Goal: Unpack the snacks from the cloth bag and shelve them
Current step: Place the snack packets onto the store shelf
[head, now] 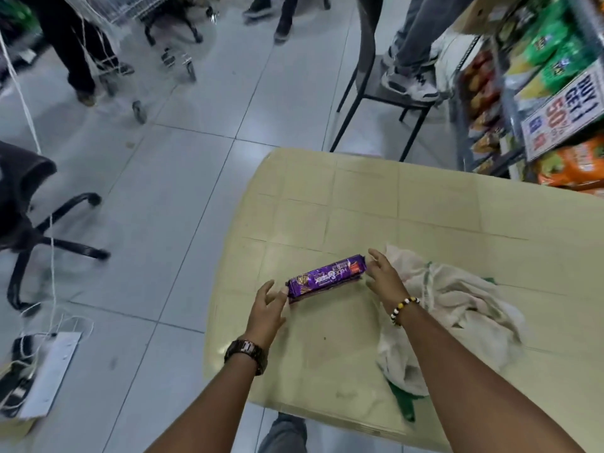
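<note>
Lying flat on the table [425, 207], purple biscuit pack [325, 277] sits between both hands. Left hand [266, 310] open, fingertips touching its left end. Right hand [385, 277] open at its right end. Cloth bag [457, 299] crumpled just right. Shelf [490, 125] far right.

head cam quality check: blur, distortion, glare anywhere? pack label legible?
Head view: wide-angle bends the table edges and floor tiles; the trolley and office chair at the frame's edges smear with motion blur; soft ceiling-light sheen on the tiles. The purple biscuit pack between the left hand and right hand is sharp enough, print partly readable, upside down.
</note>
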